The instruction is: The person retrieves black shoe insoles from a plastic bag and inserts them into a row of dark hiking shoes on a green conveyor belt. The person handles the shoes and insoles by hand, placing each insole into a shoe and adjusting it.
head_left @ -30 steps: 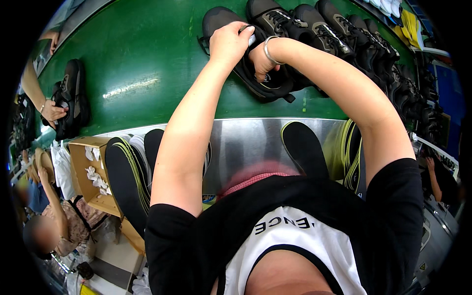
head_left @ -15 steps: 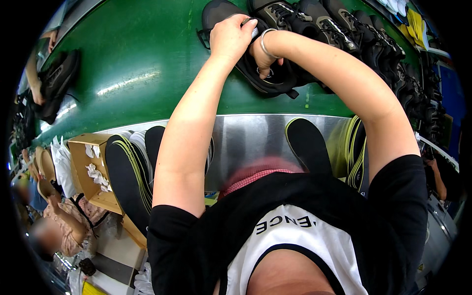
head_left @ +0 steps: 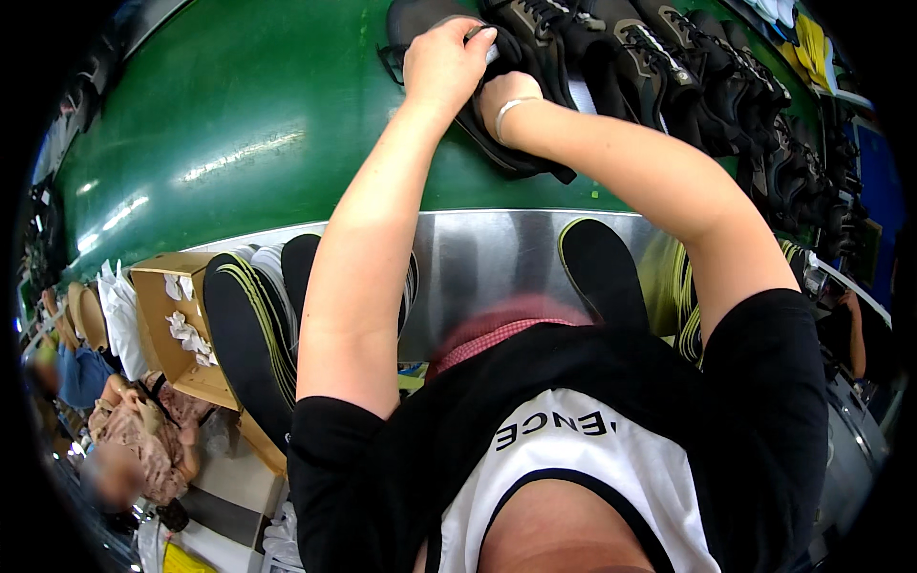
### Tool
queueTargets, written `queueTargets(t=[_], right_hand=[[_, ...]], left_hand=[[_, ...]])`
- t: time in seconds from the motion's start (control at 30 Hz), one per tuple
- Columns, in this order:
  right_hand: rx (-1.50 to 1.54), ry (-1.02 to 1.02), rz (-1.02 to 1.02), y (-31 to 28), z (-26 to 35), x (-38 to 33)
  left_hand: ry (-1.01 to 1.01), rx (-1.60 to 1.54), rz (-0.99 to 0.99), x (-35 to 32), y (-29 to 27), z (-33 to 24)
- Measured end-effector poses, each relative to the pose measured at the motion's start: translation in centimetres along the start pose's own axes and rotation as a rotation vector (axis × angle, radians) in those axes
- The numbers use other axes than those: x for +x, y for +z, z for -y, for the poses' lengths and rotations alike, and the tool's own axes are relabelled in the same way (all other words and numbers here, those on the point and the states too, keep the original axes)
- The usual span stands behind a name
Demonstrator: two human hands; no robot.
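Observation:
A dark grey and black lace-up shoe (head_left: 417,19) lies on the green work surface, toe pointing away from me. My left hand (head_left: 442,65) is closed on its tongue, thumb and fingers pinching near the collar. My right hand (head_left: 509,98), with a bracelet at the wrist, reaches down into the shoe's opening. Its fingers are hidden inside the shoe, so I cannot see whether they hold anything. The heel end of the shoe faces me, close to the near edge of the surface.
More dark shoes (head_left: 659,62) stand in a row on the right. Black insoles with yellow-green edges form a stack (head_left: 250,329) at left, and another insole (head_left: 602,267) lies at right on the metal ledge (head_left: 487,263). A cardboard box (head_left: 196,377) holds crumpled paper. A person sits at lower left.
My right hand has moved deeper into the shoe, hiding its fingers. My left hand keeps its grip. At far left, the other person's hand and dark shoe are gone from the surface.

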State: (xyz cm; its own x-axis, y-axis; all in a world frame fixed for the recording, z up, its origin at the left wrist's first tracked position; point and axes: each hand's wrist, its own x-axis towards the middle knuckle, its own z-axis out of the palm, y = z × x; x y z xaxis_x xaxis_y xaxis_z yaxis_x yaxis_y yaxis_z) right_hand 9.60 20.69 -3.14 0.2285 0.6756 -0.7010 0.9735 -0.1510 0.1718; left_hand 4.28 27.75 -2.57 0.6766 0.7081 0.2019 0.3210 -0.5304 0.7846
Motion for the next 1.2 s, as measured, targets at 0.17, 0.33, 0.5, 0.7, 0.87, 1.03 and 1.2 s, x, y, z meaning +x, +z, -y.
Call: queueTargets(t=[0.17,0.33,0.5,0.7,0.87,1.03,1.2], right_hand=[[-0.255,-0.258,0.048,-2.3,-0.5,-4.7],[0.172,-0.182,0.321,-3.0,-1.2,-8.7],[0.003,-0.069,0.448,-1.7,0.7,-6.1],[0.146,-0.066,0.249,-1.4,0.4,-7.6],[0.561,-0.155,-0.991,4.2,-0.7,-13.3],[0.773,0.440,-0.625,17.5,0.5,-24.1],[0.717,0.592,-0.437,24.0,5.7,-27.8]], left_hand=[[0.004,-0.020,-0.030,0.1,0.0,0.3],[-0.017,-0.039,-0.052,-0.3,0.0,0.1],[0.150,0.095,-0.024,-1.6,0.3,-0.4],[0.312,0.323,-0.008,-3.0,-0.5,-0.3],[0.375,0.425,-0.085,-1.7,-4.1,-0.3],[0.163,0.582,-0.182,-0.6,-12.8,3.4],[0.221,0.828,-0.156,0.0,-9.2,-2.4]])
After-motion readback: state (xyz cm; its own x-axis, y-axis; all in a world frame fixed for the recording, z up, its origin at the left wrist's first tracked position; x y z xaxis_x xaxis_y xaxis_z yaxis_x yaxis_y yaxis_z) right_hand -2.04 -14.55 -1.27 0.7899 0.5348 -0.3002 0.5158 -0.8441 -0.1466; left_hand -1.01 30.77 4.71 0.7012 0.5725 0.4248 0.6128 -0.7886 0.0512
